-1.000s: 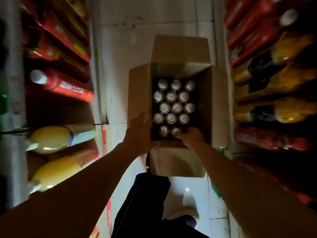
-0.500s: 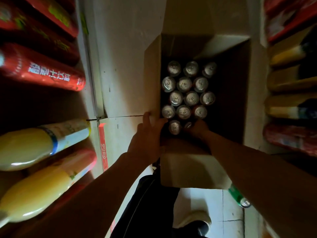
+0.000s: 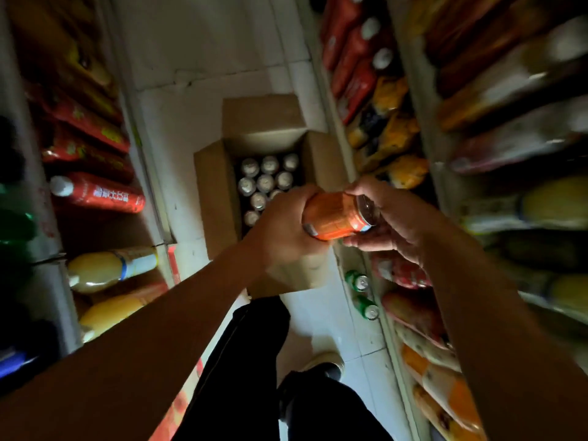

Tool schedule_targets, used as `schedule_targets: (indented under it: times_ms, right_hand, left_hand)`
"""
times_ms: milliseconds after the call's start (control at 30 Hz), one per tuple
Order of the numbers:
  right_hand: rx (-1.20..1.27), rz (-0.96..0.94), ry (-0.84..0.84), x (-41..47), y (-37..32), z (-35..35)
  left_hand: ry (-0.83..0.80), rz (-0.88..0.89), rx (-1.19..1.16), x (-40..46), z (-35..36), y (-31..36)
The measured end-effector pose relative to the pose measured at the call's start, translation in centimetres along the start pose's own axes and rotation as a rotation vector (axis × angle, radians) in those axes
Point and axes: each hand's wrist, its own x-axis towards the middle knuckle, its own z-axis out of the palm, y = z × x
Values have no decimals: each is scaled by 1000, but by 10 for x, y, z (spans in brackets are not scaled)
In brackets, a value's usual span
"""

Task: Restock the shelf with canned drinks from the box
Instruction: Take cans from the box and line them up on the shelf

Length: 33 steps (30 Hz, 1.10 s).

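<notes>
Now an orange can (image 3: 337, 216) is held up in the air, above the near end of the box (image 3: 216, 198). It is gripped by both hands. The left hand (image 3: 283, 230) is wrapped round its bottom end, with the fingers closed on it. The right hand (image 3: 391, 218) is closed more loosely on its top end, where the shiny lid shows.

The can is lying on its side — its long way runs from left to right, with the lid pointed at the right shelf (image 3: 410, 144). So the can is already turned toward that side, and the right hand is the nearer one to the shelf. The right shelf is blurred, so a free spot cannot be made out there.

More cans (image 3: 265, 181) are left standing in the box on the floor, well below the hands. Two green cans (image 3: 362, 294) are lying on the floor by the foot of the right shelf.

Most likely the can is about to be passed into the right hand and set on the right shelf. It would need to be tipped upright first — if it is put down on its side, it could roll off.
</notes>
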Motion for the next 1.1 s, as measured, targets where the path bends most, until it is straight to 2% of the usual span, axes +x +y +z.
schedule_targets:
  times_ms: [67, 133, 267, 300, 367, 467, 533, 633, 700, 833, 933, 1100]
  right_hand:
    - [-62, -58, 50, -68, -13, -30]
    - [-113, -164, 38, -126, -17, -54]
    - [41, -656, -83, -259, 0, -102]
    - [81, -760, -32, -308, 9, -120]
    - [181, -835, -10, -336, 22, -126]
    - [281, -939, 219, -430, 46, -163]
    - [298, -965, 392, -477, 63, -184]
    - [365, -988, 699, -527, 89, -211]
    - [425, -992, 872, -542, 103, -225]
    - [510, -881, 1212, -548, 128, -270]
    - [478, -780, 1351, -532, 142, -306]
    - [543, -674, 1404, -503, 146, -350]
  left_hand:
    - [19, 88, 34, -15, -12, 68]
    - [-32, 108, -24, -29, -22, 119]
    - [-303, 115, -255, -83, -34, 242]
    - [-354, 180, -276, -101, -33, 289]
    - [-446, 223, -367, -114, -33, 321]
    - [-688, 357, -399, -154, -14, 416]
    - [-751, 411, -346, -174, 3, 462]
    - [-693, 493, -314, -194, 38, 517]
    - [-562, 556, -281, -198, 59, 543]
    - [-412, 779, -77, -197, 107, 583]
    - [-303, 903, 303, -188, 134, 599]
    - [-300, 857, 654, -166, 165, 599]
